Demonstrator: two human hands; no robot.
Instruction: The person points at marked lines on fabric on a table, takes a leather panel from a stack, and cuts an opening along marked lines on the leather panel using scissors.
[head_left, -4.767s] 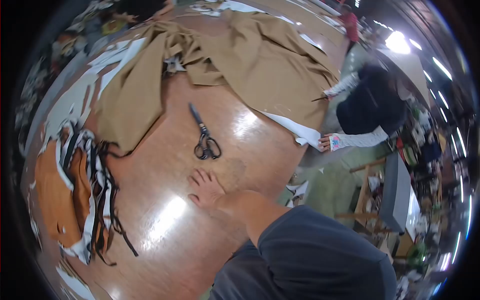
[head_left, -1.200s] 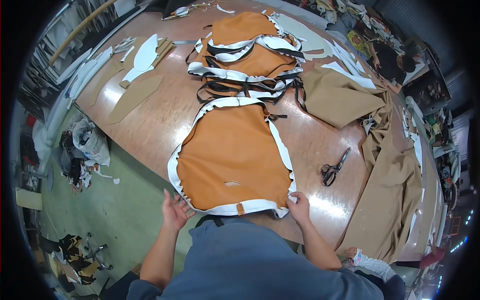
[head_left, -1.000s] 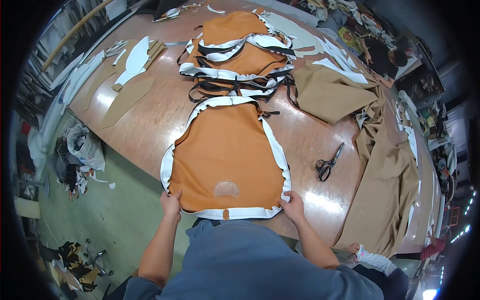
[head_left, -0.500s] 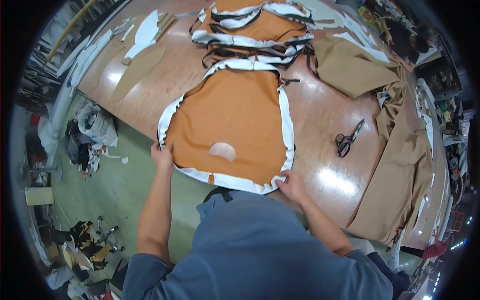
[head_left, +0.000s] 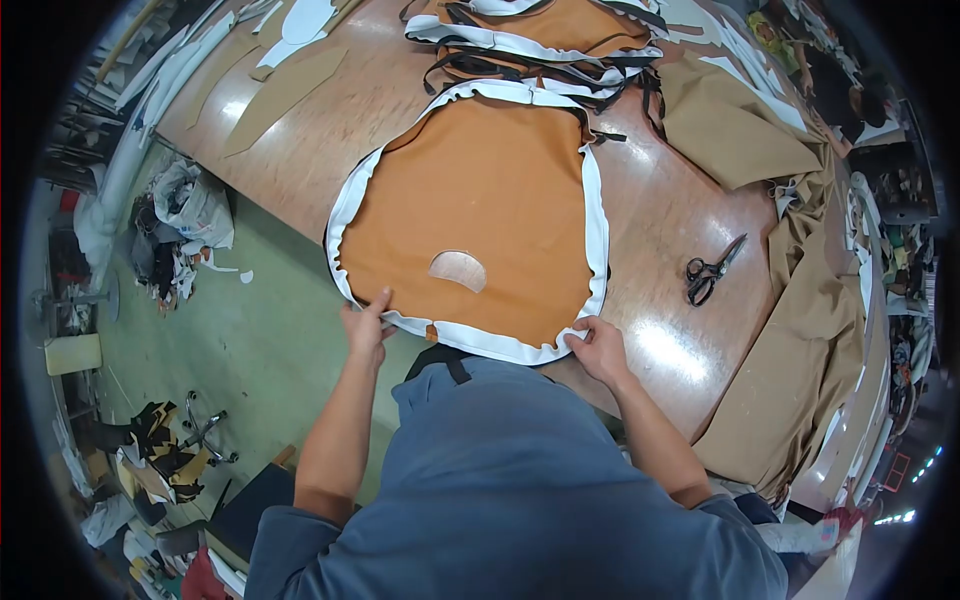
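Observation:
An orange leather-like cover [head_left: 480,190] with a white strip around its rim lies spread on the table, its near edge reaching my body. Near its lower edge is a half-round hole through which the tabletop shows. At the lower left corner my left hand [head_left: 367,328] pinches the white edging, thumb on top. My right hand [head_left: 603,353] grips the edging at the lower right, with thumb and fingers closed on it. A small orange tab [head_left: 431,332] sits on the near edge between the two hands.
More orange pieces with white edging and black straps [head_left: 540,35] are heaped beyond the cover. Black scissors [head_left: 713,272] lie to the right on the wooden table [head_left: 650,230]. Brown fabric [head_left: 790,370] runs along the right side. Tan cut pieces [head_left: 285,100] lie at the far left.
My left hand has slid from the cover's left side round to its lower left corner. My right hand still holds the lower right edge. The camera view has shifted slightly.

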